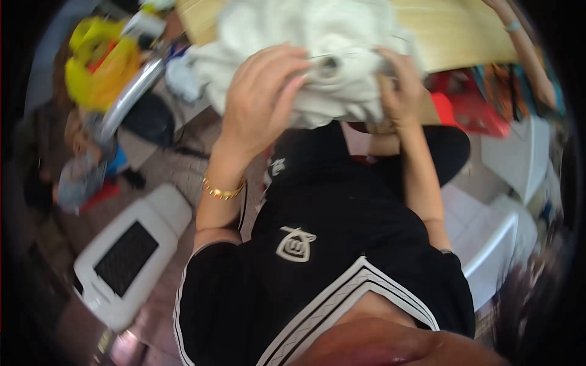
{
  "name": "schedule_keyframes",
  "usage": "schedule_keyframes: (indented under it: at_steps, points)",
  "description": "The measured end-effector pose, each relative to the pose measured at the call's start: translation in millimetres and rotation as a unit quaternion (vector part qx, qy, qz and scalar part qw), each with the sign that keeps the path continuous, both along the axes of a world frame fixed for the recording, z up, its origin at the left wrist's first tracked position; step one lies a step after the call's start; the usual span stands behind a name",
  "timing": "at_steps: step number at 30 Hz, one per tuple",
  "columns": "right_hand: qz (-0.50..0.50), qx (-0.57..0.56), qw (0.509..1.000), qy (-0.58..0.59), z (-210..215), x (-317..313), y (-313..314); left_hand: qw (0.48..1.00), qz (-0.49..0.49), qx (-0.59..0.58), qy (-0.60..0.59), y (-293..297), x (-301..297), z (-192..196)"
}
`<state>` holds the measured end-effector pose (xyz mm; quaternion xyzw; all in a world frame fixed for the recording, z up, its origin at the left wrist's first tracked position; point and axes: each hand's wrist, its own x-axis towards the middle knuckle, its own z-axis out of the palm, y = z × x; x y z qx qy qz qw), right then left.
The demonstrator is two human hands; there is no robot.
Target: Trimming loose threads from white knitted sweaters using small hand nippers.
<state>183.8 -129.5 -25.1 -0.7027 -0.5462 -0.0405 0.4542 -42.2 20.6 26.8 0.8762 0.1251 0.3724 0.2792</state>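
Observation:
A bulky white cloth (262, 27), bunched into folds, lies in front of me at the near edge of the tan table. Near its middle the folds gather round a small dark opening (330, 63). On the left of that opening my left hand (264, 91) holds the cloth, fingers bent and thumb lower down. My right hand (401, 88) grips the folds on the other side, its fingers curled over them. Some fingertips are blurred or lost in the fabric. A gold bracelet (223, 190) circles my left wrist.
The tan tabletop (461, 36) reaches far right, where another person's arm (528, 58) shows. Yellow plastic bags (101, 64) sit at far left, beside a curved metal tube (131, 97). A white plastic chair (131, 256) is at left, white plastic seats (494, 244) at right.

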Motion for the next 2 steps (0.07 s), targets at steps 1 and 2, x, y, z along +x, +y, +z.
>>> schedule_keyframes:
  at_steps: [1,2]
  points:
    - [0.025,0.018,0.999,-0.015,-3,5,8,1.000,0.023,0.011,0.008,4,-13,-3]
    - [0.057,0.021,0.998,-0.003,-6,3,24,0.996,0.071,0.033,0.049,2,-18,1]
